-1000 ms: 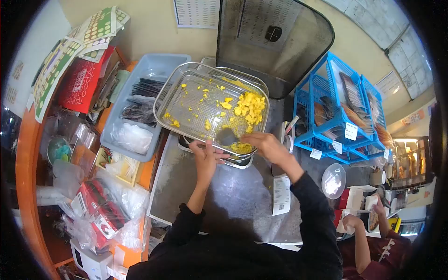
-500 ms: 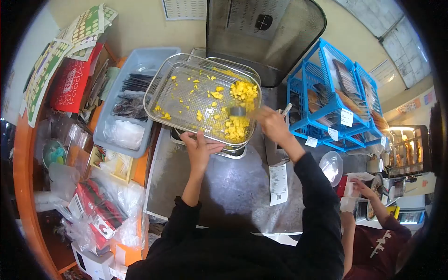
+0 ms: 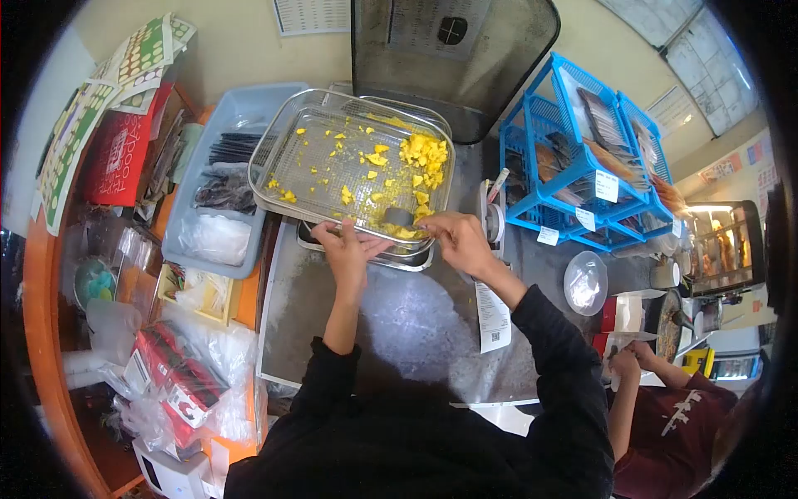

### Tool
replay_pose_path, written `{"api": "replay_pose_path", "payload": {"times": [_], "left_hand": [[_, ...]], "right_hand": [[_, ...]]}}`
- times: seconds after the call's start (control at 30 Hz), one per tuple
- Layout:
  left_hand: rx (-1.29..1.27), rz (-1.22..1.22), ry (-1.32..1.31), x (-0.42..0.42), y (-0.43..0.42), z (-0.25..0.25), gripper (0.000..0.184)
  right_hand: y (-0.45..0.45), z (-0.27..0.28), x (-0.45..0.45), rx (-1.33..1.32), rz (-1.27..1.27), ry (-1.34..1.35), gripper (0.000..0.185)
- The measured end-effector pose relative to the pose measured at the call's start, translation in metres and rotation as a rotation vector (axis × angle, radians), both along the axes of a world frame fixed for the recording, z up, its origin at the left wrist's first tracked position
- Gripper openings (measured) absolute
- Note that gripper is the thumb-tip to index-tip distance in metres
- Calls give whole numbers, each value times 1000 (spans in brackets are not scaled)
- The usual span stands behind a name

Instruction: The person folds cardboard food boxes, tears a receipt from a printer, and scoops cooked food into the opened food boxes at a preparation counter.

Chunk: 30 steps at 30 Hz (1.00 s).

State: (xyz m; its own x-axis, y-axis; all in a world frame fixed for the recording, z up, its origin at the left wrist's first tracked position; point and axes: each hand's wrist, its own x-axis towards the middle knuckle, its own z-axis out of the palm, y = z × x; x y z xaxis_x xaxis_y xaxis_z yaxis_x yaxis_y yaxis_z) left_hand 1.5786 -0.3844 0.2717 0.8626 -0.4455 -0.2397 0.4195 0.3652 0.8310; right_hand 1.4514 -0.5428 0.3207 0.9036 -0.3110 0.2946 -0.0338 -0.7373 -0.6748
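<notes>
A rectangular metal mesh basket (image 3: pixel 320 170) is tilted over another metal tray (image 3: pixel 407 261). Crumbled yellow food (image 3: pixel 426 156) lies mostly along its right side, with smaller bits scattered over the mesh. At the near rim, my left hand (image 3: pixel 345 245) grips the basket, thumb and fingers around the edge. My right hand (image 3: pixel 460 239) is closed on a small tool with a rounded grey head (image 3: pixel 399 217). That head rests among yellow bits in the near right corner; the handle is mostly hidden by my fingers.
Left stands a blue-grey bin (image 3: pixel 176 237) of packets. Stacked blue baskets (image 3: pixel 573 204) hold packaged goods on the right, near a clear plastic bowl (image 3: pixel 586 283). A printed receipt (image 3: pixel 494 316) hangs by the counter (image 3: pixel 399 333). A co-worker's hands (image 3: pixel 629 359) are at lower right.
My right hand and the tool have moved toward me, down to the basket's near right corner. Some yellow food has shifted with it. The co-worker's hands have come together.
</notes>
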Motion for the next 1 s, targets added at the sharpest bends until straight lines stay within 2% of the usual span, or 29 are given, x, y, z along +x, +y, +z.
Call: {"api": "replay_pose_path", "payload": {"times": [0.07, 0.17, 0.47, 0.6, 0.7, 0.87, 0.9, 0.93, 1.0], "left_hand": [[14, 1, 5, 1, -1, 2, 30], [21, -10, 26, 0, -4, 6, 31], [-56, -79, 5, -6, -9, 11, 32], [-38, -57, 36, -5, -8, 5, 31], [-10, -64, 20, -4, -3, 1, 32], [21, -50, 14, -6, -1, -4, 33], [14, -25, 14, -6, 0, -5, 34], [7, -28, 22, -8, 2, -8, 35], [48, -38, -59, -17, 3, -10, 35]], "right_hand": [[1, -9, 2, 220, -117, 9, 23], [0, -13, 3, 383, -230, 41, 21], [-39, -14, 33, 973, -329, 163, 20], [-58, 9, 32, 849, -411, 166, 22], [-101, -7, 37, 729, -377, 138, 22], [-119, -10, 31, 945, -457, 194, 22], [-105, -3, 27, 973, -471, 158, 22], [-108, -24, 21, 1005, -344, 64, 24], [-94, -39, 11, 1170, -276, -99, 30]]}}
